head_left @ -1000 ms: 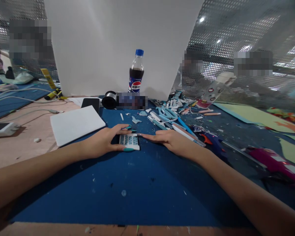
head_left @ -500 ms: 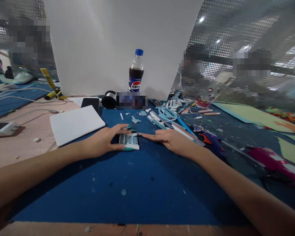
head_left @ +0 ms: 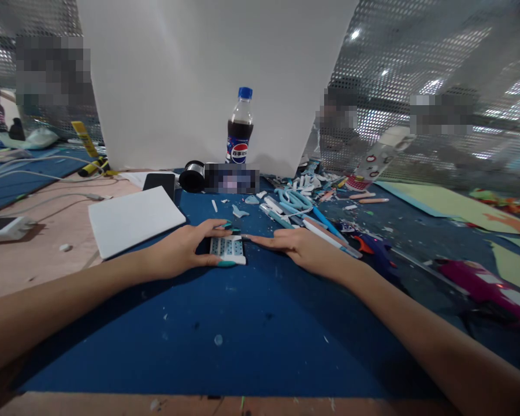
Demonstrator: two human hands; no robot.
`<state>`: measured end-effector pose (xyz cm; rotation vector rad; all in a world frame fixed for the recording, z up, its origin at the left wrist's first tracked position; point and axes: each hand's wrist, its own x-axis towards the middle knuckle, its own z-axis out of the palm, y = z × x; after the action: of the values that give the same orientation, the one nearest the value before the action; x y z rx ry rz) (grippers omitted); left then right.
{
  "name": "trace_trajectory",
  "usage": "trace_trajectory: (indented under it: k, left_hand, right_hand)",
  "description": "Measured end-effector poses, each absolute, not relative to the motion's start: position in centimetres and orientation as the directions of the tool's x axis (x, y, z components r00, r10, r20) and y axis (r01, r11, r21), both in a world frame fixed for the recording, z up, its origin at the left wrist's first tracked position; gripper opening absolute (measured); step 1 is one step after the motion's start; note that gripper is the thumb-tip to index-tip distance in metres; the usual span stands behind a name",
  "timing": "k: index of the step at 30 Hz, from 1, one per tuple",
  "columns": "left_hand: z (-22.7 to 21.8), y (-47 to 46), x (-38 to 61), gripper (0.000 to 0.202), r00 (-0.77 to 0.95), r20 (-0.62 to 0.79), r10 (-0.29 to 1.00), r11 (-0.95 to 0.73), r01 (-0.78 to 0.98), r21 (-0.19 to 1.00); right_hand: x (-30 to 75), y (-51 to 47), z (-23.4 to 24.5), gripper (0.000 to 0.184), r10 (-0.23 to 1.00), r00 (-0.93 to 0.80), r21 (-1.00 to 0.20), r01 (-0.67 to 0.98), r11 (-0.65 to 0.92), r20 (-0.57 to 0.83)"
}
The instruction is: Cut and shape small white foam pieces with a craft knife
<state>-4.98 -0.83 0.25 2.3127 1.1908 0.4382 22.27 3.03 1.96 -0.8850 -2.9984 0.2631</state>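
Observation:
My left hand (head_left: 178,248) reaches in from the left and grips a small white piece with a blue dotted pattern (head_left: 227,248), which lies on the blue mat (head_left: 242,329). The thumb presses along its near edge and the fingers along its far edge. The nails are long and green. From the other side comes my right hand (head_left: 301,247), its index finger stretched out so that the tip meets the piece's far right corner. Its remaining fingers curl under the palm, and their tips are hidden.
Behind the hands stand a cola bottle (head_left: 240,136) and a spool (head_left: 193,176). A white board (head_left: 134,221) lies left, partly over a black phone-like slab (head_left: 159,184). Scissors (head_left: 292,199), pens and scraps crowd the back right. A magenta glue gun (head_left: 481,283) lies far right.

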Motion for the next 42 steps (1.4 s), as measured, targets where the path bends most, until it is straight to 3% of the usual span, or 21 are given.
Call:
trace_trajectory:
  k: [24,42]
  left_hand:
    - [0.27,-0.82,-4.90,0.060,0.568,0.064,0.821,-0.502,0.663,0.556]
    - [0.29,-0.77,-4.92,0.058,0.573,0.066,0.817,-0.508,0.661,0.552]
  right_hand:
    - [22.25,2.89,1.72,0.061,0.551,-0.834,-0.079,0.551,0.831,-0.019]
    - [22.17,2.83,1.97,0.061,0.546,-0.837,-0.090,0.546,0.833,-0.027]
